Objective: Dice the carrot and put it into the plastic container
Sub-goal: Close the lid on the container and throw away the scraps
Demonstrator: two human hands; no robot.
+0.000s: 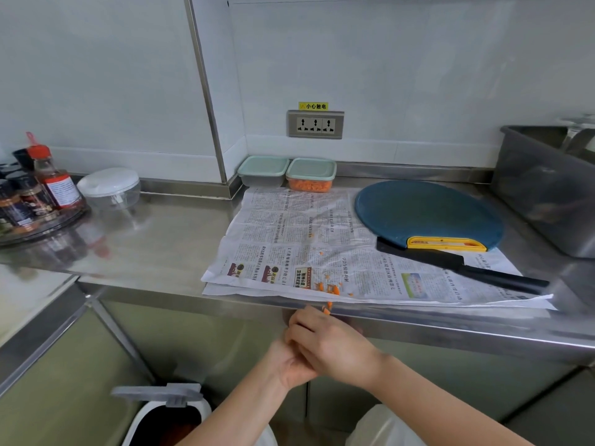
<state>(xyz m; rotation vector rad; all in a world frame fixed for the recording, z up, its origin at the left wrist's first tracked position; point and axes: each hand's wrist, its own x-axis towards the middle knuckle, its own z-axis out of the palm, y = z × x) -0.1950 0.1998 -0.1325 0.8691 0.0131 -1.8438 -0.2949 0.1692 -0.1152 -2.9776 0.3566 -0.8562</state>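
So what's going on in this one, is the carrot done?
The dicing looks finished. The lidded plastic container on the right at the back holds diced carrot, and the black knife lies on the newspaper by the blue cutting board. Both hands meet just below the counter front edge, right hand over left hand, under a few carrot scraps at the paper's edge. An open bin stands below.
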